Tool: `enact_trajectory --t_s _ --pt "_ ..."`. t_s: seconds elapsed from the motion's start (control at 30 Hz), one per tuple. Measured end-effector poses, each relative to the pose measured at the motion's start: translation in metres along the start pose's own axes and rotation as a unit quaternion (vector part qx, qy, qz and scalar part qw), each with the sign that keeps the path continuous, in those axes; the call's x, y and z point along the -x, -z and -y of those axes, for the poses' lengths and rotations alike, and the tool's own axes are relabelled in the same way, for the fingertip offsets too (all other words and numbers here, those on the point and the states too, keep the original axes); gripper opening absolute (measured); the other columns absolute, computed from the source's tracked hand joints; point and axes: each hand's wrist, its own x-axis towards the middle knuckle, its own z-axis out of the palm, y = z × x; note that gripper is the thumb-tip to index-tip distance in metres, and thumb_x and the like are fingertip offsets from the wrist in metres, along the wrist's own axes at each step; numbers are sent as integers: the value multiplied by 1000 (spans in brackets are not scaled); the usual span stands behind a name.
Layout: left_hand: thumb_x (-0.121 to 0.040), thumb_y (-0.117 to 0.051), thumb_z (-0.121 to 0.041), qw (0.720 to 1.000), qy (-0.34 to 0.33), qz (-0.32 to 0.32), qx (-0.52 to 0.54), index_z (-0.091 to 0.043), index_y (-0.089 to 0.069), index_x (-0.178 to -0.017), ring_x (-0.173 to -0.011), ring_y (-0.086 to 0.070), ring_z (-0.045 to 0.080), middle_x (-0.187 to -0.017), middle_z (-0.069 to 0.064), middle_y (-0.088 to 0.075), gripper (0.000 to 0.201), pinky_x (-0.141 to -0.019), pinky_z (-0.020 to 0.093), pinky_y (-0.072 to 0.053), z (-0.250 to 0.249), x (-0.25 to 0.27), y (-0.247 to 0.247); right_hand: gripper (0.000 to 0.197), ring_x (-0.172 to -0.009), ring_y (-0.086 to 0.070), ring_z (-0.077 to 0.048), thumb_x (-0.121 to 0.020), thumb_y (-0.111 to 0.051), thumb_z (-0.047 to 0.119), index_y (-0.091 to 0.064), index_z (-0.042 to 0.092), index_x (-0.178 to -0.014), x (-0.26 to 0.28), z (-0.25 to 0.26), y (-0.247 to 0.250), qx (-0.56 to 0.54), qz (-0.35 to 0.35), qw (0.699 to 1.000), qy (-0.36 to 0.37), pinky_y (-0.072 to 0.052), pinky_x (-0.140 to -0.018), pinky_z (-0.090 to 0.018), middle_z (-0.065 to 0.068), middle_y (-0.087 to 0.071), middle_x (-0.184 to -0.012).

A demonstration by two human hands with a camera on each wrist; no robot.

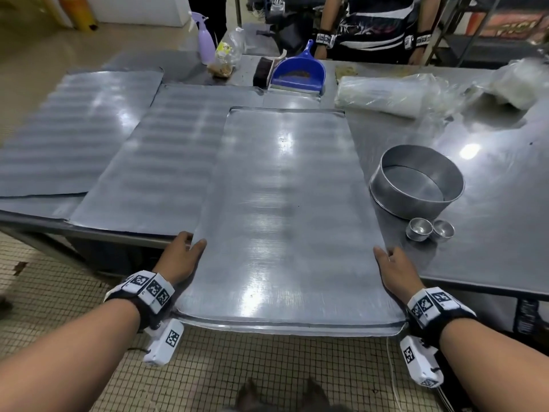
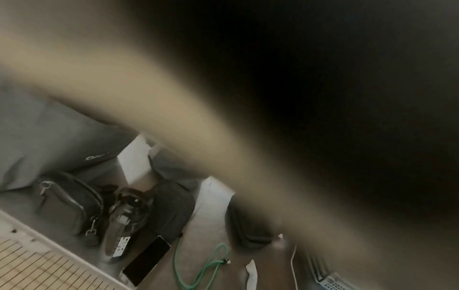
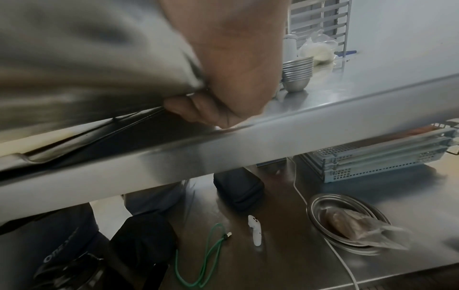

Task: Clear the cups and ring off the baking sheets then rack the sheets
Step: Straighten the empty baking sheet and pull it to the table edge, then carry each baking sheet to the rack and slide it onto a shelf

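A bare metal baking sheet (image 1: 285, 209) sticks out over the table's near edge. My left hand (image 1: 181, 257) grips its left edge and my right hand (image 1: 393, 270) grips its right edge, thumbs on top. In the right wrist view my right hand (image 3: 223, 82) has fingers curled under the sheet (image 3: 87, 64). Two more sheets (image 1: 148, 162) (image 1: 68, 126) lie overlapping to the left. The metal ring (image 1: 416, 179) and two stacks of small cups (image 1: 419, 229) (image 1: 443, 228) stand on the table to the right. The left wrist view is mostly dark and blurred.
A blue dustpan (image 1: 298, 74), a purple spray bottle (image 1: 206, 40) and plastic bags (image 1: 392, 95) lie at the table's (image 1: 490, 233) far side, where another person (image 1: 374, 25) stands. Bags and a green cable (image 3: 206, 253) lie on the lower shelf, beside a metal bowl (image 3: 345, 221) and blue trays (image 3: 377, 157).
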Motion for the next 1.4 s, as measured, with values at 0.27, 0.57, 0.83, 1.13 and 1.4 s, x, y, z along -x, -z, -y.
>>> enact_trajectory --t_s 0.27,0.57,0.83,1.13,1.4 --pt "-98 -62 -27 993 35 -11 109 -14 -56 -117 -97 -68 21 -107 5 -71 24 -89 34 -49 7 36 -31 36 -107 -55 -24 -100 -55 33 -56 6 -125 1 -21 18 -48 9 998 38 -39 -92 -32 -9 -61 -115" --pt "-91 -67 -47 987 7 -18 156 -26 -57 -117 -101 -71 20 -110 -1 -72 35 -89 46 -57 10 59 -50 36 -99 -63 -23 -94 -65 38 -59 9 -114 -4 -29 42 -68 17 995 65 -42 -83 -31 -5 -68 -108" --pt "-79 -70 -66 966 16 -52 254 -17 -58 -109 -107 -65 17 -107 5 -67 59 -101 37 -48 8 64 -67 37 -102 -66 -22 -94 -65 41 -60 12 -115 -14 -40 50 -77 20 993 83 -50 -93 -38 -5 -71 -110" --pt "-97 -63 -31 978 -21 -96 183 -12 -61 -118 -93 -70 19 -104 3 -71 28 -79 34 -56 -3 72 -69 32 -83 -65 -18 -95 -63 41 -64 10 -101 -6 -34 54 -56 -6 993 99 -43 -74 -30 -2 -70 -92" --pt "-94 -69 -29 977 -40 -124 169 -15 -64 -111 -94 -72 25 -102 7 -74 22 -87 47 -58 6 85 -63 28 -85 -67 -18 -92 -67 41 -66 14 -98 3 -34 57 -68 -16 990 119 -44 -75 -31 6 -69 -86"
